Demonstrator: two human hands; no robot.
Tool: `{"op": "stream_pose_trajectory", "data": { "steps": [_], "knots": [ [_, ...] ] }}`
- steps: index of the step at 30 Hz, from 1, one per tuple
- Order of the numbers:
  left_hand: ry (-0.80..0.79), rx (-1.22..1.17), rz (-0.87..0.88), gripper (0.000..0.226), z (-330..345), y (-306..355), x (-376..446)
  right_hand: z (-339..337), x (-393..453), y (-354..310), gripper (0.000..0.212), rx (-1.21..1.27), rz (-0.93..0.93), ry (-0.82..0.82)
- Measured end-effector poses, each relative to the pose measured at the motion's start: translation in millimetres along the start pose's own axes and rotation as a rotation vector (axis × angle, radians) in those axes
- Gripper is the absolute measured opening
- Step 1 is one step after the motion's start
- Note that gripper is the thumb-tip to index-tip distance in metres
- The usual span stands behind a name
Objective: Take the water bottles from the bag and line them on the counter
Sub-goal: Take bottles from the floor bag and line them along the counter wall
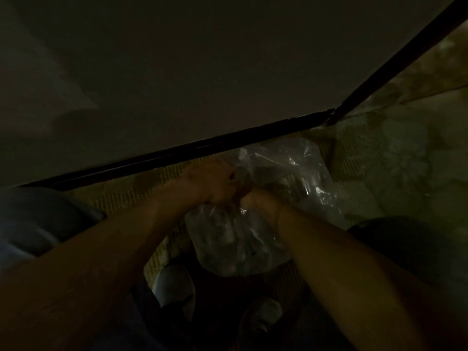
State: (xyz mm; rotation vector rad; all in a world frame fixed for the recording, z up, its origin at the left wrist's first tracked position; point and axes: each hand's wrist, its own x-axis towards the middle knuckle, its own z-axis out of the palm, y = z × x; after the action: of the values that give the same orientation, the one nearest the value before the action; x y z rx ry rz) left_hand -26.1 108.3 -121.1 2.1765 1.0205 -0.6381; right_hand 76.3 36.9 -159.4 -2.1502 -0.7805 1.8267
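Observation:
The scene is very dark. A clear plastic bag stands on the floor below me, with pale bottle shapes dimly visible inside it. My left hand and my right hand meet at the bunched top of the bag, fingers curled into the plastic. More of the bag's loose plastic spreads beyond my hands to the right. No single bottle can be made out clearly. The counter fills the upper part of the view as a plain grey surface.
A dark edge strip of the counter runs diagonally above my hands. A woven mat covers the floor beside the bag. My two shoes are just below the bag. A mottled wall or floor lies at the right.

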Motion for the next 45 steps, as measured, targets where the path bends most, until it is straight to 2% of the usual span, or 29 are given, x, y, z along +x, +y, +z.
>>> {"op": "stream_pose_trajectory", "data": {
  "steps": [4, 6, 9, 12, 14, 15, 17, 19, 23, 24, 28, 33, 35, 36, 38, 41, 43, 45],
  "knots": [
    [0.003, -0.022, -0.01, 0.049, -2, 3, -1, -7, 1, 15, 0.042, 0.102, 0.081, -0.022],
    [-0.014, -0.013, -0.012, 0.051, -4, 4, -1, -11, -3, 23, 0.03, 0.16, 0.014, -0.008],
    [-0.023, 0.006, -0.013, 0.049, -4, 5, 1, -18, 0, 33, 0.007, 0.293, 0.128, -0.04],
    [-0.034, 0.007, -0.008, 0.047, -3, 8, 1, -25, -1, 35, 0.016, 0.36, 0.21, -0.019],
    [-0.041, 0.008, 0.009, 0.048, -2, 10, 2, -28, -8, 31, 0.01, 0.34, 0.22, 0.014],
    [-0.041, 0.007, 0.018, 0.049, -1, 11, 3, -29, -7, 33, 0.022, 0.346, 0.221, 0.042],
    [-0.04, 0.013, 0.029, 0.052, 0, 11, 3, -30, -6, 35, 0.06, 0.375, 0.206, 0.057],
    [-0.047, 0.043, 0.028, 0.051, 1, 12, 2, -28, -2, 37, 0.068, 0.389, 0.187, 0.041],
    [-0.058, 0.042, 0.026, 0.042, -3, 16, -2, -36, -11, 34, 0.022, 0.458, 0.155, 0.061],
    [-0.055, 0.038, 0.03, 0.04, -3, 16, -2, -41, -13, 34, 0.023, 0.439, 0.16, 0.08],
    [-0.068, 0.013, 0.02, 0.038, -4, 20, -2, -60, -25, 28, 0.051, 0.285, 0.084, 0.18],
    [-0.071, -0.011, 0.006, 0.035, -5, 32, 4, -75, -49, 19, 0.073, 0.058, -0.068, 0.401],
    [-0.053, -0.039, -0.017, 0.035, -2, 34, 8, -84, -58, 17, 0.063, 0.018, -0.071, 0.468],
    [-0.037, -0.096, -0.023, 0.033, 1, 34, 11, -89, -63, 15, 0.052, 0.054, -0.051, 0.474],
    [-0.046, -0.356, -0.054, 0.036, 8, 37, 17, -103, -78, 13, 0.038, 0.176, 0.007, 0.432],
    [-0.209, -0.962, -0.215, 0.061, 10, 50, 14, -118, -99, 15, 0.042, 0.366, 0.062, 0.266],
    [-0.288, -1.2, -0.241, 0.072, 8, 58, 9, -117, -110, 17, 0.035, 0.38, 0.127, 0.145],
    [-0.328, -1.353, -0.235, 0.065, 7, 64, 6, -110, -116, 20, 0.034, 0.376, 0.149, 0.037]
  ]
}}
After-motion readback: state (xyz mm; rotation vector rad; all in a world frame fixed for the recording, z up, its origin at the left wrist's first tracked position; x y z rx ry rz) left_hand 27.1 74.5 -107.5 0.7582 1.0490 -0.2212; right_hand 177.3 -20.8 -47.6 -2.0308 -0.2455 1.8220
